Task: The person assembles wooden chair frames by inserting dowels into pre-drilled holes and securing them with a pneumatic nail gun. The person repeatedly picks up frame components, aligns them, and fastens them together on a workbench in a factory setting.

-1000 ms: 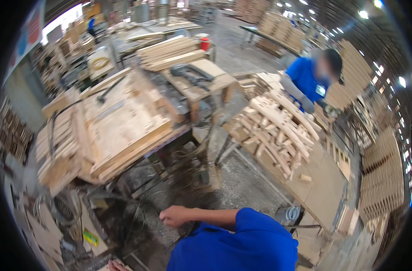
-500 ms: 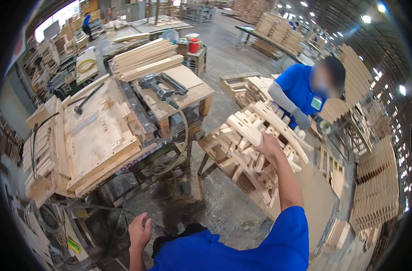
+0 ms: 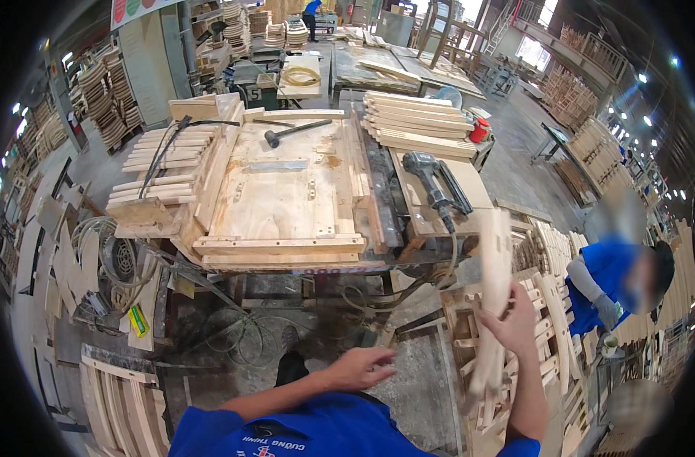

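Over the pile of wooden parts (image 3: 549,293) at our right: we are holding a long, pale, gently curved wooden piece (image 3: 495,266), its length running nearly up and down our view.
Right hand (image 3: 513,324): we are gripping the piece around its middle, thumb and fingers pinching it from the right edge.
Left hand (image 3: 360,369): we are leaving it bare, the fingers loosely spread and touching no wood.
Weight: we are judging the piece fairly light, since one hand is bearing it, though its length is likely making the ends swing.
Stiffness: we are expecting solid timber that is hardly bending.
Surface: we are seeing bare wood, probably dry rather than slippery; ends and edges are perhaps risking dents.
Best hold: we are favouring the middle, where the ends are balancing; both hands would be steadying any turn.
Lower end: motion is blurring it, so we are not telling one piece from two.
Desk (image 3: 383,209): a hammer (image 3: 296,131) and a nail gun (image 3: 424,171) are lying well apart from our hands.
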{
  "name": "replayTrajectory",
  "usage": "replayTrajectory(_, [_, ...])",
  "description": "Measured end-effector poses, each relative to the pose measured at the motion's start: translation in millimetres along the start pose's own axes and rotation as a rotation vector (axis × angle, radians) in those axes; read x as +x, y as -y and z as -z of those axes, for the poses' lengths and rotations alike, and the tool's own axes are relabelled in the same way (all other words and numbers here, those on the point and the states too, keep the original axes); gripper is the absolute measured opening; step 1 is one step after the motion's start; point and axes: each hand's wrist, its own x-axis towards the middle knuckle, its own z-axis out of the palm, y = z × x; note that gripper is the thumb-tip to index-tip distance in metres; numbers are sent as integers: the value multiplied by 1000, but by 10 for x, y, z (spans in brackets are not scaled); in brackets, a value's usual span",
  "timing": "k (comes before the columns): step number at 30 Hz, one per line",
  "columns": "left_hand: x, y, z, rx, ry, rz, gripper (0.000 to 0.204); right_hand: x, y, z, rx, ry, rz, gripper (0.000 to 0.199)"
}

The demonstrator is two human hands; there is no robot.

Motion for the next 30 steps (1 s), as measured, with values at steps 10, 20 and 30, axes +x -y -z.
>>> replayTrajectory(10, [489, 426, 1202, -413, -454, -20, 58, 2027, 1780, -2652, 633, 519, 4, 70])
replayTrajectory(20, [-252, 1370, 3929, 260, -850, 455, 63, 3642, 1358, -3677, 356, 358, -175, 40])
replayTrajectory(30, [-111, 1713, 4463, 500, -899, 941, 49, 4307, 927, -3768, -302, 163, -129, 42])
